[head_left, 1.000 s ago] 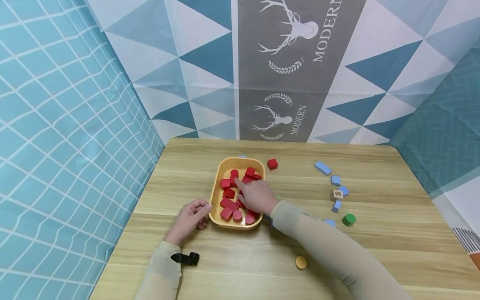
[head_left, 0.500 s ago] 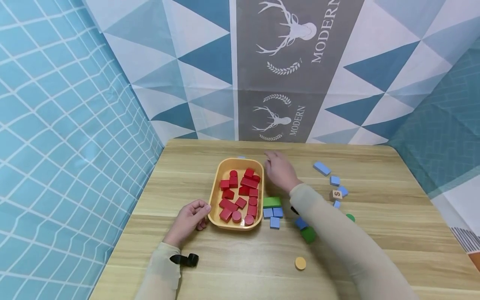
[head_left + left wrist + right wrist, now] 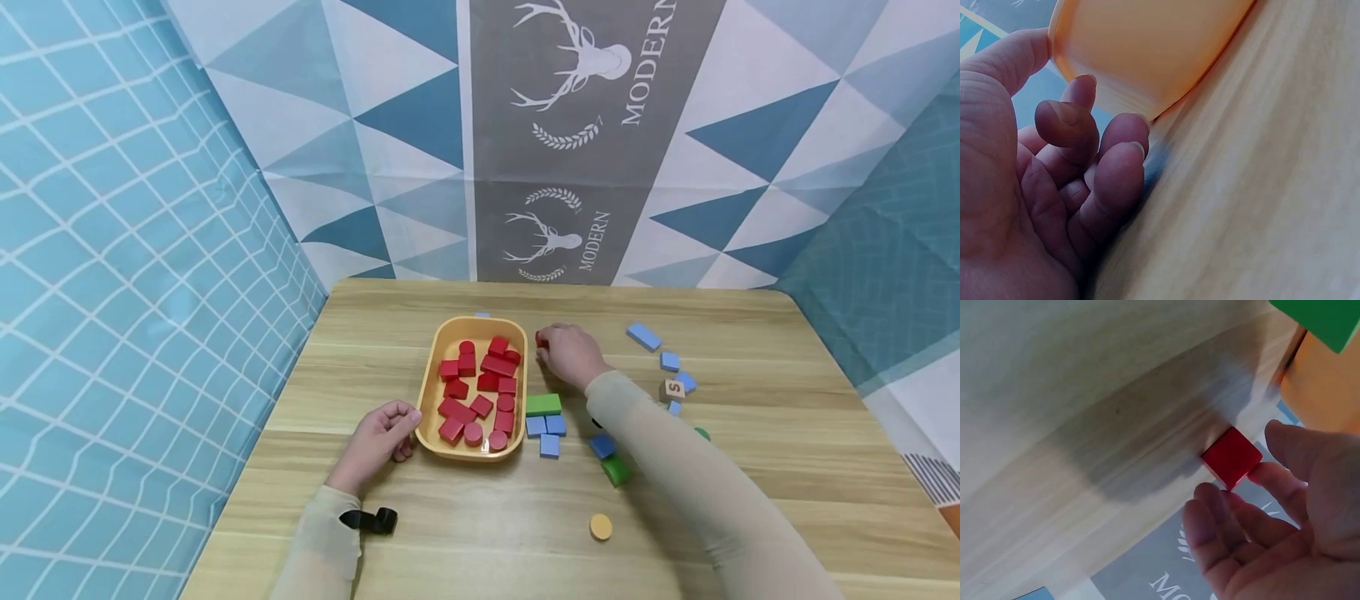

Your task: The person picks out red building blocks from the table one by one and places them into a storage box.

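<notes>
My left hand (image 3: 378, 442) is at the near left corner of a yellow-orange tray (image 3: 423, 392). Its thumb hooks over the rim, with the index fingertip close against the outer wall in the left wrist view and the other fingers loosely curled. Several red blocks (image 3: 455, 408), cubes, bars and cylinders, lie inside the tray. Just right of its far end, my right hand (image 3: 572, 354) has its fingers curled around a red cube (image 3: 1233, 456). Fingertips touch the cube's lower side in the right wrist view, with the thumb near its opposite corner.
Right beside the tray lie a green bar (image 3: 543, 405) and several blue blocks (image 3: 550, 446). A green block (image 3: 617, 471) sits under the right forearm. Farther right are a blue bar (image 3: 643, 336) and a letter cube (image 3: 672, 390). A yellow disc (image 3: 601, 527) lies nearer the front.
My right hand has left the tray's red blocks, moved right past the rim, and come down on the separate red cube, which now sits slightly nearer. My left hand stays at the tray corner.
</notes>
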A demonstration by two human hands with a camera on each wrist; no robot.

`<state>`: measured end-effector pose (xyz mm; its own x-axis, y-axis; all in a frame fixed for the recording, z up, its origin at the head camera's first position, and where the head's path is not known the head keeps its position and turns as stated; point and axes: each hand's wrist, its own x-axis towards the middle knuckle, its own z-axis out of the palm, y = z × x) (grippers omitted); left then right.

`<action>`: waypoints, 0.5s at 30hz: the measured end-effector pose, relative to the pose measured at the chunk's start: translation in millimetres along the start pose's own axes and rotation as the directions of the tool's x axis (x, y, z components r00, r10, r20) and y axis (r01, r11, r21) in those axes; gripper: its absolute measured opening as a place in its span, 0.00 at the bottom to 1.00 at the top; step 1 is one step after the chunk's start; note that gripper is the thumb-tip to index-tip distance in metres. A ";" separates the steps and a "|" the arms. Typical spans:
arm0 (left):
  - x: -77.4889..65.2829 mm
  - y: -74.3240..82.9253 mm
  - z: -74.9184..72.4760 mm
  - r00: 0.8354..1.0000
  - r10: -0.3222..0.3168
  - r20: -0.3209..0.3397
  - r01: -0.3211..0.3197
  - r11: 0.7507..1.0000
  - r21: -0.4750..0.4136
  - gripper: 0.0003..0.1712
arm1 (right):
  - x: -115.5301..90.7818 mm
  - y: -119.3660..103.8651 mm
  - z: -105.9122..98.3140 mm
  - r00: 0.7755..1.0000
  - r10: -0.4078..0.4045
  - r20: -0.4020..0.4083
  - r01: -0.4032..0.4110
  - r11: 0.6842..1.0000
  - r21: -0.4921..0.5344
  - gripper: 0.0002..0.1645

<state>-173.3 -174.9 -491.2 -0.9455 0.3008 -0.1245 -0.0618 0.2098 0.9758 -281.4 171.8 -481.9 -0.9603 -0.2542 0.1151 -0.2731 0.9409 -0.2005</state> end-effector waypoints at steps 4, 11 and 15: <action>0.0 -0.4 -0.4 1.000 -0.001 0.000 0.001 1.000 -0.003 0.19 | 0.1 -1.2 3.0 0.999 0.012 -0.038 -0.012 1.000 0.002 0.05; 0.2 -1.8 -0.4 1.000 0.006 0.006 -0.006 1.000 -0.003 0.20 | -1.3 -2.6 -3.4 0.994 0.087 -0.069 -0.078 0.989 0.125 0.05; -0.6 -0.6 -1.0 1.000 0.011 0.005 -0.011 1.000 0.005 0.19 | -4.1 -25.0 -27.5 0.985 0.128 -0.118 -0.085 0.945 0.315 0.13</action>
<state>-173.1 -176.1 -491.5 -0.9446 0.3076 -0.1144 -0.0494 0.2114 0.9761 -269.0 155.4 -450.6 -0.9738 -0.1036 0.2024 -0.1946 0.8404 -0.5058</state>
